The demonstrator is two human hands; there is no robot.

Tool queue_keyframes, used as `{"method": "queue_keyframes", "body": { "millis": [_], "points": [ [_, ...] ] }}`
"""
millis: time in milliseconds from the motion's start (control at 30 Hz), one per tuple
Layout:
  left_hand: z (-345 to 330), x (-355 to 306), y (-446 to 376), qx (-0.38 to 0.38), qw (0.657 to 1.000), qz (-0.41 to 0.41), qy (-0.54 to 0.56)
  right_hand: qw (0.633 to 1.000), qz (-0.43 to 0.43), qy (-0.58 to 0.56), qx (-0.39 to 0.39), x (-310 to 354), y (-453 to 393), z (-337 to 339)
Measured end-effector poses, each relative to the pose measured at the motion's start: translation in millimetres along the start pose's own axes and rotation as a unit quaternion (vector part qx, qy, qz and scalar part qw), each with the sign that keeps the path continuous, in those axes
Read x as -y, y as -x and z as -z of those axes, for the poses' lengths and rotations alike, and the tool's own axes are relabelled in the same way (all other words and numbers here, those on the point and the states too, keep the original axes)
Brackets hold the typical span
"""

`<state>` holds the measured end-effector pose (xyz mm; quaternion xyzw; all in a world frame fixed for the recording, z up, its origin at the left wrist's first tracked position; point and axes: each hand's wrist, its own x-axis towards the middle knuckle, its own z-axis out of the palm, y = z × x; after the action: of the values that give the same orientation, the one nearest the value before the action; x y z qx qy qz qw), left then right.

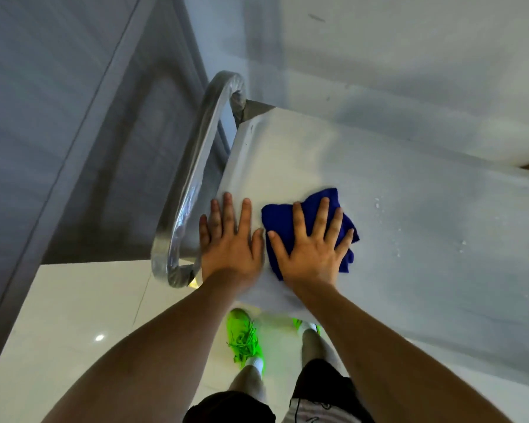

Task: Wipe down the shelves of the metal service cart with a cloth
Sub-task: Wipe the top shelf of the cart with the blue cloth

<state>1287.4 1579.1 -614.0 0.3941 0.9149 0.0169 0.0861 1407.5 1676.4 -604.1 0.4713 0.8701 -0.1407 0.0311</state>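
Note:
The top shelf (409,209) of the metal service cart fills the middle and right of the head view. A crumpled blue cloth (277,216) lies on its near left part. My right hand (310,248) presses flat on the cloth with fingers spread. My left hand (229,239) rests flat on the bare shelf just left of the cloth, fingers apart, holding nothing. The cart's curved steel handle (193,178) runs along the shelf's left end, beside my left hand.
A few water droplets (377,204) sit on the shelf to the right of the cloth. A grey wall panel (58,132) stands at the left. My legs and green shoes (243,337) are on the pale tiled floor below the cart's near edge.

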Motion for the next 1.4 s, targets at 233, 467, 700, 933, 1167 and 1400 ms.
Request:
{"method": "queue_keyframes", "body": {
  "millis": [233,467,700,933,1167,1400],
  "points": [
    [12.0,-6.8,-1.5,0.069,0.998,-0.001,-0.016,0.999,-0.05,-0.008,0.006,-1.9,70.3,-8.4],
    [27.9,-28.7,-7.9,0.018,0.994,-0.099,0.034,0.997,-0.064,-0.028,-0.013,-30.1,-9.8,7.8],
    [28.4,-93.7,-36.5,0.067,0.988,-0.132,0.052,0.999,-0.044,-0.011,-0.01,-78.3,-110.2,36.7],
    [9.9,-131.8,-44.5,0.11,0.989,-0.094,-0.029,0.999,-0.03,0.003,-0.018,-107.2,-164.7,52.7],
    [19.5,-130.1,-47.4,0.146,0.985,-0.088,-0.024,0.999,-0.045,-0.023,-0.013,-109.5,-137.0,54.5],
    [26.4,-128.9,-50.2,0.164,0.984,-0.076,-0.004,0.995,-0.094,-0.029,-0.006,-125.1,-46.6,37.9]
  ]
}}
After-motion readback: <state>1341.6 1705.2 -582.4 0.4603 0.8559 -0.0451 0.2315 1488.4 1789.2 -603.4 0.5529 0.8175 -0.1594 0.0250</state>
